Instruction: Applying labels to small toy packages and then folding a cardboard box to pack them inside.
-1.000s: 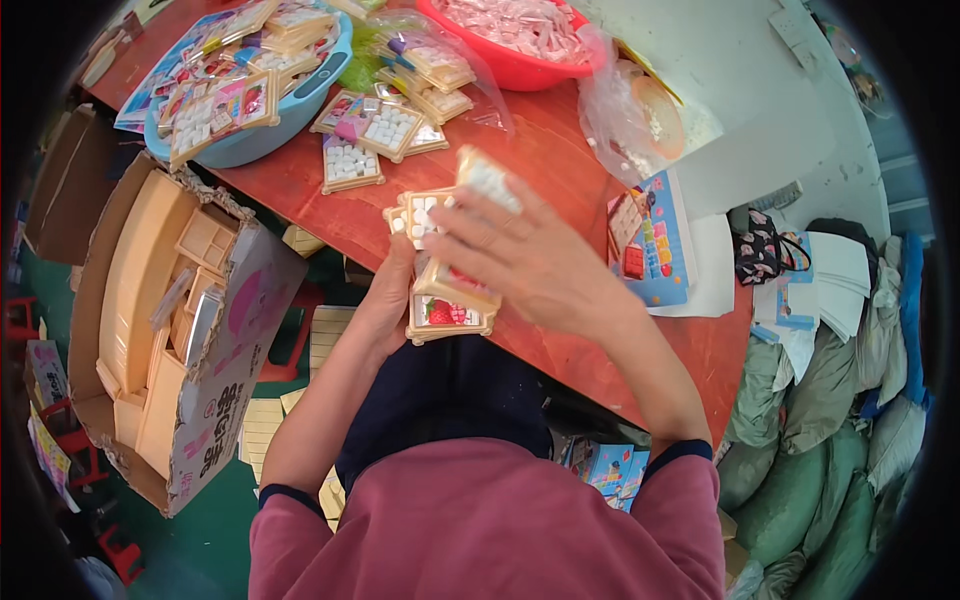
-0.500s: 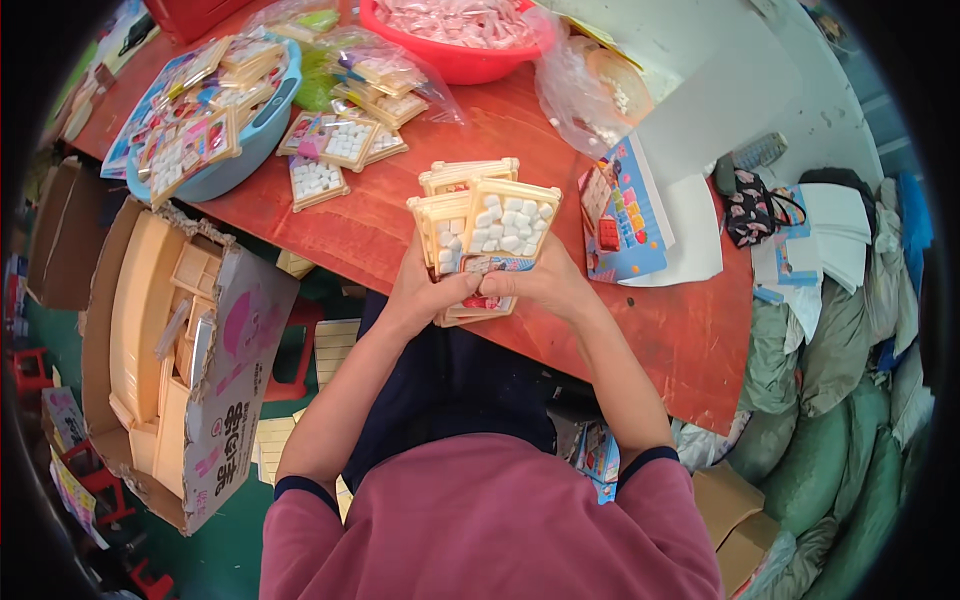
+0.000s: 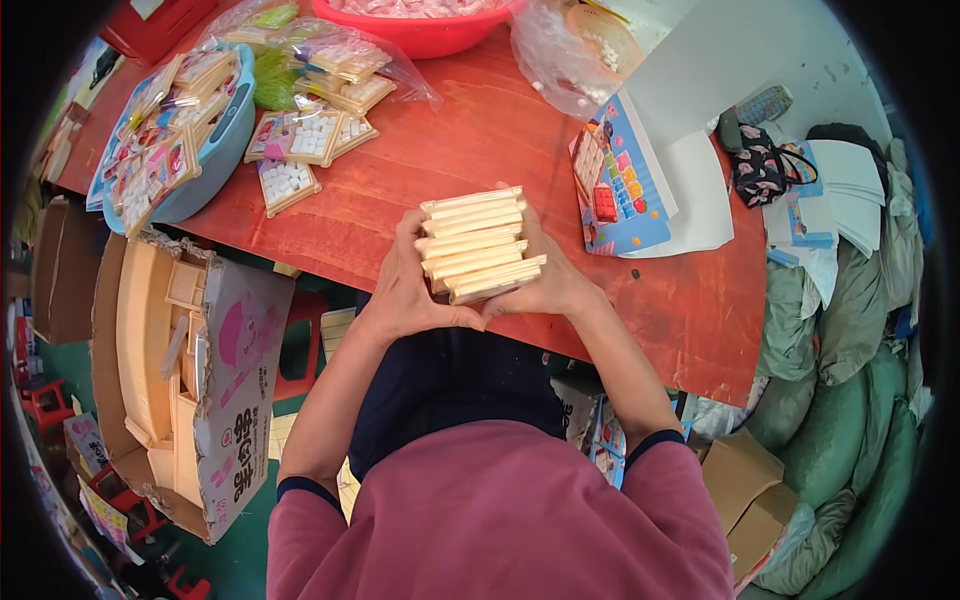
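Note:
Between my two hands stands a stack of cream-coloured framed trays, turned so their edges face up. My left hand clasps the stack's left side, and my right hand closes on its right side. Both thumbs meet at the near side, below the stack. The trays' faces are mostly hidden now. Similar trays filled with small white pieces lie farther off to the left, some inside clear plastic bags.
A blue basin heaped with packed trays sits on the red table at left. At the back is a red basin. A printed blue card stands right. An open carton holds cream parts; green sacks lie right.
The trays, fanned with white pieces facing me before, are now squared together with their edges up. My hands have spread to the stack's sides.

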A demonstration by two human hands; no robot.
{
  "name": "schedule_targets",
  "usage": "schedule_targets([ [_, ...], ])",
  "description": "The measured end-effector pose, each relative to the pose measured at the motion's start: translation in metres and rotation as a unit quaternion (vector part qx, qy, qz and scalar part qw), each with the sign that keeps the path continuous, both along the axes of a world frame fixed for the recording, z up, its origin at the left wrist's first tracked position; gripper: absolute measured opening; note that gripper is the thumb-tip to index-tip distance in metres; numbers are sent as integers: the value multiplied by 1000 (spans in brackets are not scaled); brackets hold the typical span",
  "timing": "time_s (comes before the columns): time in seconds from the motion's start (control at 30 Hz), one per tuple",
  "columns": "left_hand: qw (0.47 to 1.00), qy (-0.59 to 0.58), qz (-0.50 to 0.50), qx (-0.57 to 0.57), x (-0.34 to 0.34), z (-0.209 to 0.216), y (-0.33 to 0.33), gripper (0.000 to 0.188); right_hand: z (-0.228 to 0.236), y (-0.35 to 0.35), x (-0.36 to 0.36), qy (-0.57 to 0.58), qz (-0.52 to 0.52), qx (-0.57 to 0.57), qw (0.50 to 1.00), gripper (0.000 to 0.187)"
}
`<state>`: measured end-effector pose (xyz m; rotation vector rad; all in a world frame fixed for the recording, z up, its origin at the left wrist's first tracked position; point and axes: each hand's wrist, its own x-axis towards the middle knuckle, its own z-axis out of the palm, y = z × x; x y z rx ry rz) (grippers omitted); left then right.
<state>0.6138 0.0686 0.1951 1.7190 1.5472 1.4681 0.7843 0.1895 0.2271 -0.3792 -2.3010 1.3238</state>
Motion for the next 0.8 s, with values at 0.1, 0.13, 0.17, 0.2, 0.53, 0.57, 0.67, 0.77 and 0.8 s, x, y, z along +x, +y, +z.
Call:
schedule_targets([
  [0.1, 988, 155, -25, -8, 0, 0, 5, 116, -25, 5, -8, -45, 73, 176, 981, 92],
  [0.13, 986, 162, -22, 18, 3, 1, 9, 112, -27, 2, -5, -58, 64, 31, 996, 74],
  [0.17, 984, 170, -17, 42, 5, 0, 10, 108, -25, 3, -7, -57, 63, 29, 996, 74],
  [0.2, 984, 171, -20, 41, 5, 1, 10, 108, -22, 5, -9, -38, 78, 85, 993, 72],
  [0.53, 988, -114, -70, -71, 10, 4, 8, 96, -44, -14, -4, 10, -56, 28, 998, 82],
  [0.57, 990, -68, -96, -80, 15, 21, 14, 114, -35, -17, 3, 22, -67, 19, 997, 84],
  [0.67, 951, -233, -202, 30, 22, 51, 37, 136, 48, -23, 46, 127, -30, 153, 980, 75],
  [0.77, 979, -132, -157, 15, 28, 102, 85, 84, 93, -27, 104, 181, -113, -368, 905, 69],
  [0.8, 984, 59, -145, 82, 32, 109, 105, 70, 103, -19, 108, 363, -85, -451, 811, 60],
])
